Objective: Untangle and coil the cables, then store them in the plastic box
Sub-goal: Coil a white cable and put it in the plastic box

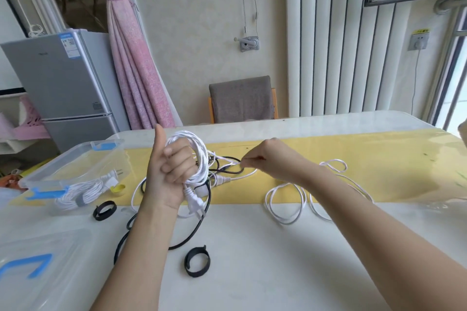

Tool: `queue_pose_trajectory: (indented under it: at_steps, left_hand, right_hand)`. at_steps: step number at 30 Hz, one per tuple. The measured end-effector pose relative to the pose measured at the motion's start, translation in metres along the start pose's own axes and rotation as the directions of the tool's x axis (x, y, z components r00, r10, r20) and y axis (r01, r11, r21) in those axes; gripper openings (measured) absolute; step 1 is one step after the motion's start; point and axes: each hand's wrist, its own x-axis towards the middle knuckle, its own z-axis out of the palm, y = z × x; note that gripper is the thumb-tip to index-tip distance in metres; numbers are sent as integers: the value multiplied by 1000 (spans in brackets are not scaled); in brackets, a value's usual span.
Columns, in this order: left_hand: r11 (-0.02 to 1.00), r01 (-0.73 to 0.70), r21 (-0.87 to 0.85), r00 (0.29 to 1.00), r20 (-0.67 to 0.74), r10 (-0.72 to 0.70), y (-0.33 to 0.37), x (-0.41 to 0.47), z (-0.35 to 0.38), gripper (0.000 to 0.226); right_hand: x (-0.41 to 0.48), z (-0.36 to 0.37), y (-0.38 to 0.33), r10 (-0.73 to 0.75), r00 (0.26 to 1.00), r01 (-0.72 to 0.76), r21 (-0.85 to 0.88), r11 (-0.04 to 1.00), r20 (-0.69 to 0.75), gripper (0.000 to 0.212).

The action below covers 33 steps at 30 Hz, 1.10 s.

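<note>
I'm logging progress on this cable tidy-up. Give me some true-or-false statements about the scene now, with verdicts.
1. The left hand grips a white cable coil. True.
2. The right hand is open and idle. False: it pinches a white cable strand.
3. The plastic box holds no cable. False: a strapped white cable bundle lies inside.
4. Two black straps lie on the table. True.
5. The black cable lies loose on the table. True.
</note>
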Motion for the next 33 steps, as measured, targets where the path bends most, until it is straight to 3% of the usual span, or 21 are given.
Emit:
queue_pose_trajectory:
  at_steps: [2,3,4,6,8,10,13,16,19,21,24,27,29,33]
  left_hand:
    - [979,-146,145,968,-183,172,-3,4,3,64]
    - [935,-185,302,894,-342,288,-5,6,6,65]
    - [865,-176,470,777,-473,415,-9,8,10,64]
    - [744,-94,661,605,-555,570,-15,14,12,60]
    - [613,31,790,531,-532,659,-23,18,12,58]
    - [462,167,871,526,-475,705,-30,19,10,57]
    - [225,318,921,574,-376,727,-36,16,2,62]
    - [-49,489,871,546,-262,795,-35,13,-6,54]
    - [-170,605,778,511,-216,832,-29,9,-10,55]
    - [-182,651,737,521,-259,813,-25,7,-13,61]
    - [-181,684,707,613,-421,669,-28,10,-16,69]
    - [-26,636,771,725,-585,363,-45,15,-2,76]
    - [82,637,766,754,-642,139,-54,17,10,81]
    - [319,645,694,762,-556,-331,-49,12,19,78]
  right_hand:
    - [-1,15,-11,-22,994,30,-71,997,108,20]
    - [-1,22,-17,-29,988,43,-92,995,149,20]
    - [-2,27,-23,-30,982,52,-111,992,189,20]
    - [-3,32,-35,-62,975,88,-115,989,215,31]
    - [-5,30,-44,-93,972,124,-139,982,215,40]
    - [-8,25,-52,-94,966,142,-187,972,243,38]
    - [-13,18,-61,-113,949,174,-191,966,295,40]
    - [-15,9,-68,-105,933,134,-63,989,344,43]
    - [-18,-9,-75,-114,925,111,30,993,364,26]
    - [-19,-22,-73,-99,938,106,-1,994,333,9]
    - [-19,-39,-64,-75,977,103,-133,986,198,13]
    - [-18,-54,-54,-91,996,84,-237,968,-17,26]
    - [-17,-62,-48,-90,988,55,-254,966,-126,26]
    - [-17,-74,-32,-59,965,6,-203,979,-257,25]
